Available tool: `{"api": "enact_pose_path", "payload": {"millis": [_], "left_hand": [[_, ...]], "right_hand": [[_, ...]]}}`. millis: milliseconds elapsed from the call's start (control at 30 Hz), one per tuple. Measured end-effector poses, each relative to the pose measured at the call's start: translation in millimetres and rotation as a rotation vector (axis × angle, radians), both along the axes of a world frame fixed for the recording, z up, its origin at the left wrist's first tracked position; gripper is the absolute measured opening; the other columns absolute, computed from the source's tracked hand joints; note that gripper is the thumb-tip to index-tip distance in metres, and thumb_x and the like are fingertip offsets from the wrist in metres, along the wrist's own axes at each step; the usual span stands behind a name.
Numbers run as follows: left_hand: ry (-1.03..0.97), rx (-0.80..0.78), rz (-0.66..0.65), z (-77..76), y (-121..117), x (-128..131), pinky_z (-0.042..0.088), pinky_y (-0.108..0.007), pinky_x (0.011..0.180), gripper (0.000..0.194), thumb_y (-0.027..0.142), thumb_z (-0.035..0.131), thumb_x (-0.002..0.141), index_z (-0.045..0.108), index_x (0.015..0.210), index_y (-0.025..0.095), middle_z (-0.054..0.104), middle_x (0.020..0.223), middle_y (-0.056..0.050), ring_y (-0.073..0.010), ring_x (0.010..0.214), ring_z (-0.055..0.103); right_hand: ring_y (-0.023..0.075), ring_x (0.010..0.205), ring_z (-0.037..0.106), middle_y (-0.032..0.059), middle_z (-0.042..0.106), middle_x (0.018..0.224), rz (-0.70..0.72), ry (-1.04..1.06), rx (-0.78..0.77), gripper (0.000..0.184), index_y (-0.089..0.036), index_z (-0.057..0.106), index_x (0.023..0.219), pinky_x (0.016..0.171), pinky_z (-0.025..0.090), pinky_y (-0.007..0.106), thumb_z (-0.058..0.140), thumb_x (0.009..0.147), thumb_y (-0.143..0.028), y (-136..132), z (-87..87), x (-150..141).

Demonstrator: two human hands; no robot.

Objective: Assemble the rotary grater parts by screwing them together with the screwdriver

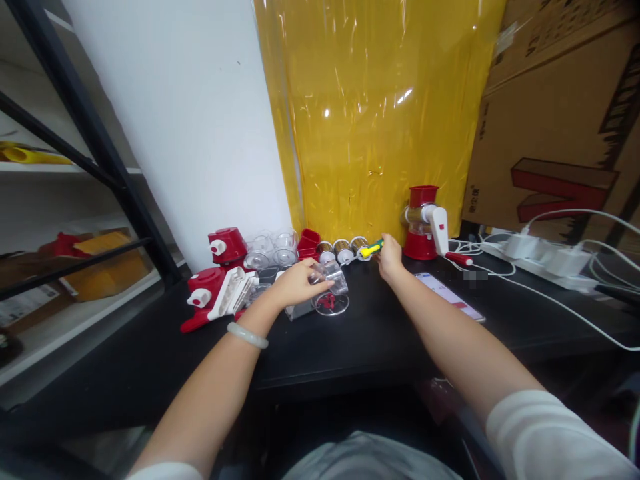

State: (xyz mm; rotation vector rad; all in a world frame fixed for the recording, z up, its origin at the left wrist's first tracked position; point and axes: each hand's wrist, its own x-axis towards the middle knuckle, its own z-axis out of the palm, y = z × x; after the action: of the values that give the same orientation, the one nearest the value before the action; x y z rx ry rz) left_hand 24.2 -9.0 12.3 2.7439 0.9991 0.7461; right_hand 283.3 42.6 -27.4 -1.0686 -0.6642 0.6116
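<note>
My left hand point(299, 285) is closed round a clear plastic part point(334, 277), held above the black table. Below it lies a clear round piece with a red centre point(330, 303). My right hand point(390, 259) grips a yellow and green screwdriver point(371, 249), its thin end pointing left towards the clear part, with a small gap between. Behind the screwdriver stand several metal grater drums point(343, 251) with white ends. A red hopper point(309, 243) and clear plastic cups point(285, 248) sit to their left.
At right stands a red and white rotary grater point(423, 223) with a crank. A phone point(449, 297) lies near my right forearm. White cables run to a power strip point(545, 263). Red grater bases point(205, 287) and white crank parts are at left. A yellow plastic sheet point(380, 120) hangs behind.
</note>
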Motion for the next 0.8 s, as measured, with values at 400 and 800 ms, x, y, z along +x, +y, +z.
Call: {"api": "enact_pose_path", "payload": {"millis": [400, 800], "left_hand": [[-0.067, 0.139, -0.067, 9.1, 7.9, -14.7, 0.048, -0.033, 0.08, 0.036, 0.05, 0.06, 0.086, 0.074, 0.075, 0.019, 0.065, 0.098, -0.008, -0.0192, 0.087, 0.062], [-0.056, 0.104, -0.04, 11.4, 7.2, -15.0, 0.048, -0.035, 0.083, 0.038, 0.053, 0.059, 0.086, 0.074, 0.073, 0.02, 0.066, 0.096, -0.008, -0.0196, 0.087, 0.062]], "right_hand": [[0.0203, 0.074, 0.055, 0.0064, 0.062, 0.075, -0.282, -0.414, -0.342, 0.02, -0.022, 0.049, 0.067, 0.066, 0.04, 0.029, 0.043, 0.079, -0.037, 7.7, -13.7, 15.7], [0.0216, 0.08, 0.062, 0.008, 0.068, 0.083, -0.053, -0.663, -0.479, 0.027, -0.021, 0.063, 0.077, 0.068, 0.043, 0.028, 0.045, 0.078, -0.042, 7.9, -22.7, 7.0]]}}
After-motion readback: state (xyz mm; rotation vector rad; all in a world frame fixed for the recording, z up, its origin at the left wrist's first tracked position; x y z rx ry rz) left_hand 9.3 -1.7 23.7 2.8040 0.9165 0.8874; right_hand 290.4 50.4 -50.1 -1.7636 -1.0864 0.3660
